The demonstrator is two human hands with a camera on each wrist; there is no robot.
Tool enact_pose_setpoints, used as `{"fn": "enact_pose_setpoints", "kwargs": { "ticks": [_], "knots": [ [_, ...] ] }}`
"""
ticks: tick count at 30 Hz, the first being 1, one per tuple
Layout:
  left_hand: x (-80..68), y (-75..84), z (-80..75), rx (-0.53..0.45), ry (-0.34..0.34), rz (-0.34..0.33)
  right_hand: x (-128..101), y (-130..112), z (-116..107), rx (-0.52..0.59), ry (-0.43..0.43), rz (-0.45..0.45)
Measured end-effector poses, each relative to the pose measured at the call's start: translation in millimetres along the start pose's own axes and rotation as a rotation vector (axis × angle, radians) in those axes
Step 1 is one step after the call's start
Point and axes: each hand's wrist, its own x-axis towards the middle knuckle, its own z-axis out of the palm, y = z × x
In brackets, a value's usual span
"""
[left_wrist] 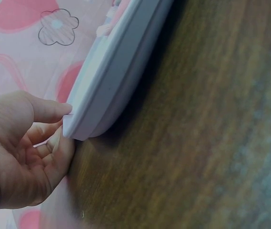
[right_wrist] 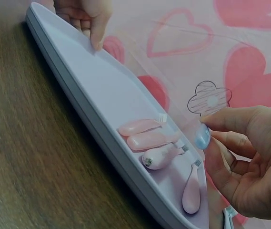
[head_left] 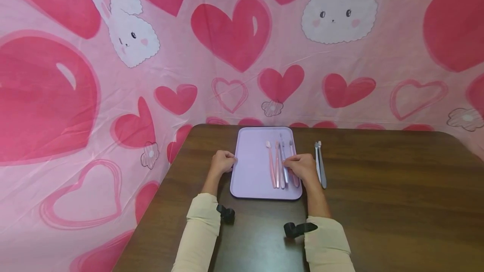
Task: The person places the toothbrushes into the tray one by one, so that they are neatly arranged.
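Lavender tray (head_left: 251,179) at frame center on dark wood surface (head_left: 378,205). Left hand (head_left: 222,162) at tray's left edge, thumb and fingers (left_wrist: 54,143) pinching rim. Right hand (head_left: 302,167) over tray's right part, fingers (right_wrist: 221,126) pinching a blue-handled toothbrush (right_wrist: 202,136). Pink toothbrushes (head_left: 273,165) lined up just left of it. 2 more brushes (head_left: 320,163) on surface, right of tray.

The head view looks down and forward over the table (head_left: 378,205) toward the far wall; the left wrist view sits low and close at the tray (left_wrist: 111,90) edge; the right wrist view looks leftward across it; all share the tray.
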Motion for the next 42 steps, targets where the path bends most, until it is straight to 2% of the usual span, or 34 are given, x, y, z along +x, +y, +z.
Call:
{"fn": "enact_pose_setpoints", "kwargs": {
  "ticks": [19,27,35,42],
  "knots": [
    [0.9,-1.2,1.6,0.011,0.004,0.011,-1.3,-8.3,6.2,-0.153,0.000,0.011],
    [0.1,-0.6,0.7,0.009,0.011,0.010,-1.9,-10.8,15.2,-0.116,-0.021,0.035],
    [0.5,0.6,0.0,0.018,0.013,0.010,0.7,-10.4,23.4,-0.165,-0.037,-0.001],
    [1.5,-0.3,0.0,0.020,0.010,0.004,1.5,-6.8,28.8,-0.149,-0.035,-0.008]
  ]
}}
